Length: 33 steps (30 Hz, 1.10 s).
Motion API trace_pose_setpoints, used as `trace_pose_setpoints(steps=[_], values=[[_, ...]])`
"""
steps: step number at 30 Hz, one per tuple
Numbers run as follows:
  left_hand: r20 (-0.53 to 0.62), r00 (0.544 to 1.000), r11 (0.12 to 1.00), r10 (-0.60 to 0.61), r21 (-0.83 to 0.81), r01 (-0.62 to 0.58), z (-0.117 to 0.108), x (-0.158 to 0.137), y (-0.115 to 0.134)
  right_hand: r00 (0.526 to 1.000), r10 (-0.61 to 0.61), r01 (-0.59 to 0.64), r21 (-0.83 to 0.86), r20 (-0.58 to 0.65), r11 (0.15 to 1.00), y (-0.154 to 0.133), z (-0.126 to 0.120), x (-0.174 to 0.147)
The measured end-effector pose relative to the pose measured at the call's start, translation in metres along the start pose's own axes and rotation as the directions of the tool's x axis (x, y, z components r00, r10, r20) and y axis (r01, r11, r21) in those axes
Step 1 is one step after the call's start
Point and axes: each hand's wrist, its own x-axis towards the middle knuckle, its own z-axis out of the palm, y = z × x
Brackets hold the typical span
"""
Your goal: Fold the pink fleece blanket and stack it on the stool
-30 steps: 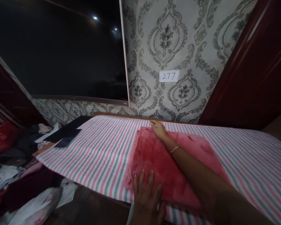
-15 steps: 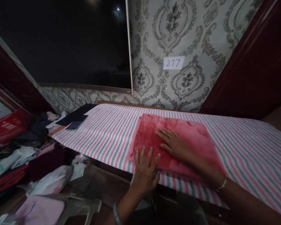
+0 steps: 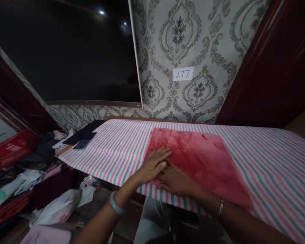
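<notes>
A plush red cloth (image 3: 203, 156), folded into a flat rectangle, lies on a striped sheet (image 3: 122, 142) of pink, grey and white. My left hand (image 3: 152, 164) rests on the cloth's left part with its fingers stretched out. Just beside it, near the front left corner, my right hand (image 3: 178, 179) lies flat on the same cloth. The fingertips of the right hand are partly hidden behind the left hand, and the two hands meet there. Neither hand grips anything.
A dark phone (image 3: 84, 144) and a black flat item (image 3: 83, 131) lie at the left end of the table. Clothes and bags (image 3: 58, 206) are heaped at the lower left, near a pink seat (image 3: 47, 234). Behind stand a large screen (image 3: 66, 54) and a patterned wall (image 3: 178, 44).
My right hand has slid from the middle of the cloth toward its front left. My left hand has moved up the cloth's left side and turned rightward. The view has shifted slightly.
</notes>
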Motion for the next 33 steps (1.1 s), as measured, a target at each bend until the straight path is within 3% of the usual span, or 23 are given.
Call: trace_pose_setpoints(steps=[2, 5, 8, 11, 16, 20, 24, 29, 31, 33], values=[[0.191, 0.981, 0.996, 0.040, 0.068, -0.054, 0.003, 0.028, -0.010, 0.998, 0.056, -0.056, 0.037, 0.011, 0.998, -0.001, 0.002, -0.002], [0.303, 0.952, 0.974, 0.041, 0.199, -0.106, 0.010, 0.067, -0.035, 0.998, 0.043, -0.045, 0.056, 0.037, 0.997, 0.000, -0.004, -0.002], [0.293, 0.956, 0.949, -0.002, 0.303, -0.091, 0.011, 0.100, -0.066, 0.998, -0.026, 0.023, 0.069, 0.052, 0.997, 0.001, -0.009, 0.000], [0.256, 0.958, 0.927, -0.131, 0.374, 0.027, 0.007, 0.123, -0.093, 0.999, -0.036, 0.033, 0.087, 0.033, 0.996, 0.004, -0.008, 0.000], [0.204, 0.930, 0.900, -0.306, 0.380, 0.213, 0.002, 0.144, -0.123, 0.999, -0.027, 0.024, 0.125, 0.020, 0.992, 0.005, -0.008, -0.001], [0.181, 0.905, 0.868, -0.385, 0.404, 0.289, 0.001, 0.153, -0.137, 1.000, -0.023, 0.021, 0.125, 0.015, 0.992, 0.005, -0.010, 0.000], [0.152, 0.901, 0.841, -0.406, 0.448, 0.303, -0.007, 0.157, -0.130, 1.000, -0.008, 0.006, 0.126, 0.013, 0.992, 0.004, -0.012, 0.001], [0.050, 0.936, 0.803, -0.347, 0.533, 0.269, -0.022, 0.156, -0.085, 1.000, -0.001, 0.002, 0.147, -0.008, 0.989, -0.004, -0.032, -0.005], [0.103, 0.968, 0.847, -0.227, 0.512, 0.144, -0.020, 0.156, -0.060, 0.999, 0.003, 0.002, 0.125, -0.040, 0.992, -0.004, -0.043, -0.016], [0.238, 0.971, 0.919, -0.008, 0.386, -0.087, -0.010, 0.154, -0.038, 0.997, 0.012, -0.006, 0.089, -0.071, 0.996, -0.001, -0.050, -0.030]])
